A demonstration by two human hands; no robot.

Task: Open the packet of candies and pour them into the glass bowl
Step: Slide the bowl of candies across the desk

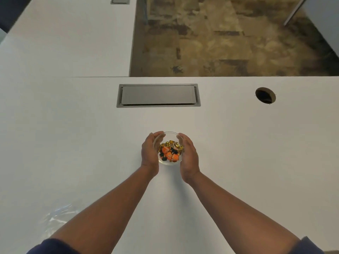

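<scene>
A small glass bowl (169,134) stands on the white table, in the middle of the view. It holds several wrapped candies (169,152), orange, gold and dark green. My left hand (149,153) cups the bowl's left side and my right hand (189,156) cups its right side, fingers curved around the rim. A clear, crumpled plastic packet (55,215) lies flat on the table at the lower left, beside my left forearm, apart from both hands.
A grey cable hatch (158,95) is set into the table beyond the bowl. A round cable hole (265,95) sits at the far right. The table's far edge meets a brown patterned floor (229,37). A second white table (64,37) extends at the upper left.
</scene>
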